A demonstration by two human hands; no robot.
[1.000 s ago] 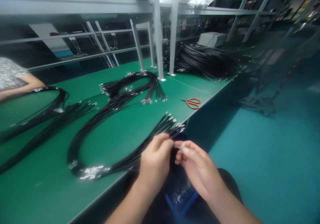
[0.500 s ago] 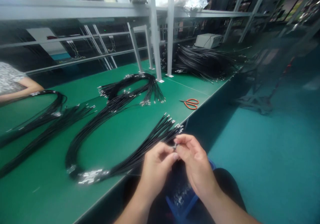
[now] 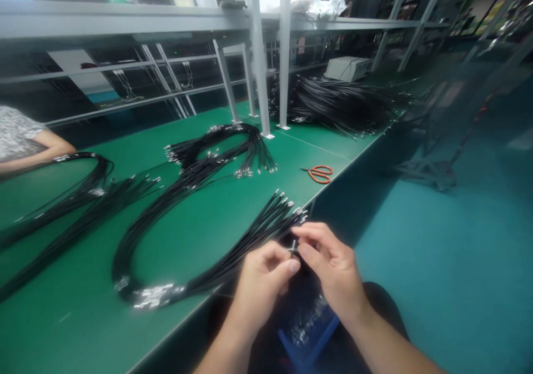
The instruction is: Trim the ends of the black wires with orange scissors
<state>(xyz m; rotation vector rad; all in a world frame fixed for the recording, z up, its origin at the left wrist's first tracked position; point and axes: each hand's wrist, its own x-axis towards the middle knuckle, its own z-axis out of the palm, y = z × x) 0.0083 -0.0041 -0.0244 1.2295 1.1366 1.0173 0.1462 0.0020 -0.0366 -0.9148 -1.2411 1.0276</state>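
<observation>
My left hand pinches a cable end between thumb and forefinger, with a small pale tip sticking up from it. Close on its right is my right hand, thumb and fingers apart beside that tip, holding nothing I can see. A long bundle of black cables curves over the green table, and its white-tipped ends fan out just behind my hands. Below them, in my lap, is a blue bin with many small clear or whitish pieces inside, partly covered by my right hand.
Orange-handled scissors lie near the table's right edge. More black cable bundles lie at the back and left. Metal posts carry a shelf overhead. Another person's arm rests at the far left.
My right thumb and fingers have spread and drawn slightly off the small tip. My left hand keeps its pinch, and more of the blue bin's contents shows.
</observation>
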